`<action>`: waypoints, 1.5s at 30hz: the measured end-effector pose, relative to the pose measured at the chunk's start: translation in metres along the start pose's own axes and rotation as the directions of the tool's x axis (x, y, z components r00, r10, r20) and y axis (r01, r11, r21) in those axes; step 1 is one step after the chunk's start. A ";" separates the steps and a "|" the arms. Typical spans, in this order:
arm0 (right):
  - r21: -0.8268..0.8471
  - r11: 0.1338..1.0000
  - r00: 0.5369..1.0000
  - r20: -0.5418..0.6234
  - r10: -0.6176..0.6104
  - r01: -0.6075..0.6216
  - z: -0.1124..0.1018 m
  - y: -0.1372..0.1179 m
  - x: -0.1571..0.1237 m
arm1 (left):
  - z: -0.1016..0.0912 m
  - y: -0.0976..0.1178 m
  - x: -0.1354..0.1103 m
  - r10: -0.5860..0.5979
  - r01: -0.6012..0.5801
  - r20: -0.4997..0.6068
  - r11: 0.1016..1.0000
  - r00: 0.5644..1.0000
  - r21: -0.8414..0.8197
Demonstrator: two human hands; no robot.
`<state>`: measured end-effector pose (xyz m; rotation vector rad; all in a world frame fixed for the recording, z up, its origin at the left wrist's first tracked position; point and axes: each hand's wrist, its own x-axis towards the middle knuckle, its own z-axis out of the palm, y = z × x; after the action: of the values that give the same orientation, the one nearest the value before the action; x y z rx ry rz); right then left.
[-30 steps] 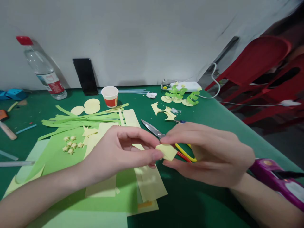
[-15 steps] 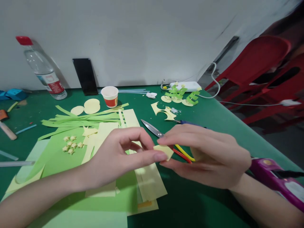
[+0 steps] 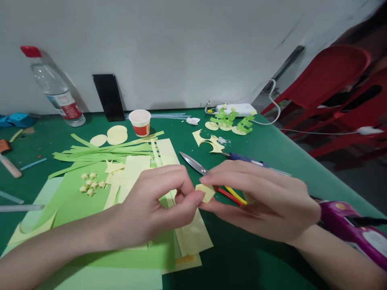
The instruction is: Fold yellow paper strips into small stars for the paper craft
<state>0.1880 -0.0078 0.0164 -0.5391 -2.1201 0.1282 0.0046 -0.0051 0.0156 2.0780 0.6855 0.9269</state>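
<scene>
A small pale yellow folded paper pentagon (image 3: 206, 193) is held between my two hands above the table. My left hand (image 3: 165, 201) pinches its left edge between thumb and forefinger. On the other side, my right hand (image 3: 256, 197) has its fingertips and thumb closed about the paper's top and bottom edges. Scissors (image 3: 195, 164) with red and yellow handles lie just behind, partly hidden by my right hand. Below my left hand are pale yellow paper strips (image 3: 193, 229) and green paper sheets (image 3: 157, 249). Several little folded paper stars (image 3: 92, 184) rest on the green sheet.
At the back stand a water bottle (image 3: 65, 100), a phone (image 3: 109, 98) and a paper cup (image 3: 140, 123). Green strips (image 3: 111, 153) lie before them. Green paper pieces on round bases (image 3: 225, 123) are at back right, a purple glue gun (image 3: 347, 225) at right.
My left thumb has drawn back and bent at the paper's left edge. The pentagon has shifted slightly left and turned a little. My right hand has moved slightly, showing more of the blue-handled tool behind.
</scene>
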 end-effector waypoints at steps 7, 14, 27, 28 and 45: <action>-0.007 0.999 0.997 -0.067 0.046 -0.047 0.003 -0.001 -0.002 | -0.005 -0.006 -0.001 0.085 -0.084 -0.019 0.996 0.996 0.038; 0.010 0.999 0.996 -0.082 0.032 -0.031 0.005 -0.002 -0.002 | -0.002 -0.005 0.001 0.111 -0.112 0.046 0.994 0.993 0.010; -0.035 0.998 0.999 0.008 0.047 -0.046 -0.003 -0.002 0.000 | -0.009 -0.009 0.006 0.248 -0.249 0.047 0.968 0.968 0.018; -0.044 0.998 0.999 0.006 0.044 -0.044 -0.004 -0.002 0.000 | -0.009 -0.010 0.006 0.273 -0.275 0.047 0.961 0.961 0.030; -0.117 0.992 0.999 -0.016 -0.051 0.049 0.001 -0.002 0.000 | -0.005 -0.004 0.001 0.041 -0.041 0.057 0.999 0.998 -0.001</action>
<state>0.1863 -0.0094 0.0161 -0.5527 -2.1301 -0.0290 0.0009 -0.0001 0.0152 2.1173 0.6150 0.8862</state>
